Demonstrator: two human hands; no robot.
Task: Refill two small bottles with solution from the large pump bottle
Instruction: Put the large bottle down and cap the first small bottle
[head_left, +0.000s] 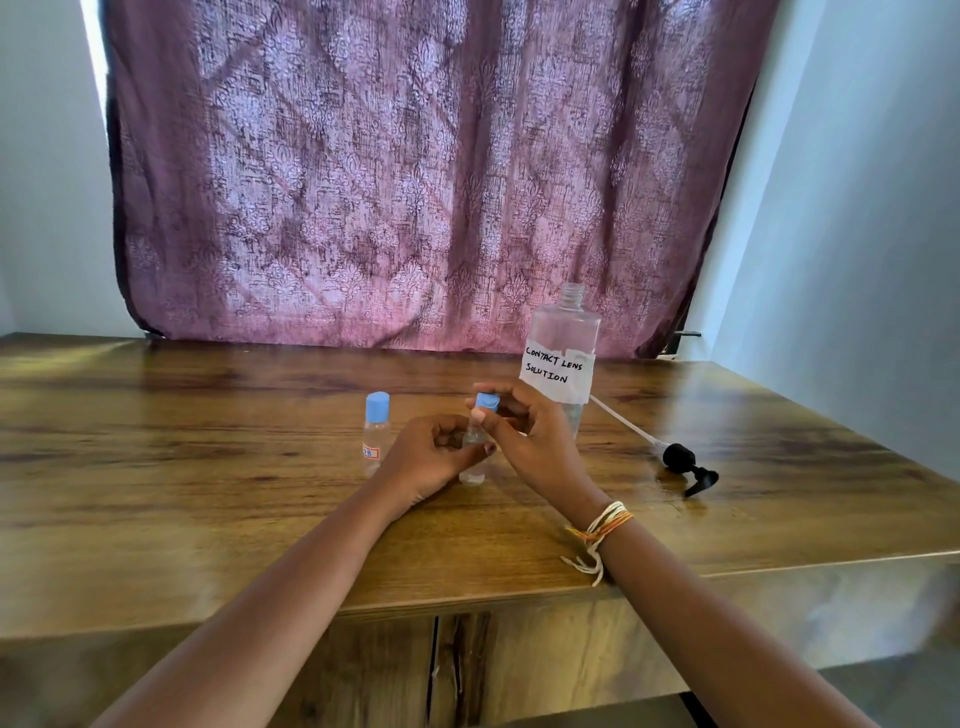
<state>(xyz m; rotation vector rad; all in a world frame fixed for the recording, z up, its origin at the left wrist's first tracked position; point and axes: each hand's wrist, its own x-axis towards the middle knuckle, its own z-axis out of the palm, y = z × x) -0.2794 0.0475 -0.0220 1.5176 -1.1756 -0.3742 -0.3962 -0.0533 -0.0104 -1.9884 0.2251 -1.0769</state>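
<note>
Two small clear bottles stand on the wooden table (208, 493). The left small bottle (375, 434) has a blue cap on and a small red-edged label. My left hand (431, 462) grips the body of the second small bottle (474, 470), while my right hand (524, 434) pinches its blue cap (487, 401) at the top. Behind my right hand stands the large clear bottle (563, 343), labelled "contact lens solution", with its neck open. Its black pump head with the white tube (688, 467) lies on the table to the right.
A patterned purple curtain (415, 171) hangs behind the table. Pale walls close in on both sides. The table's front edge (467, 605) runs just under my forearms, with cabinet doors below.
</note>
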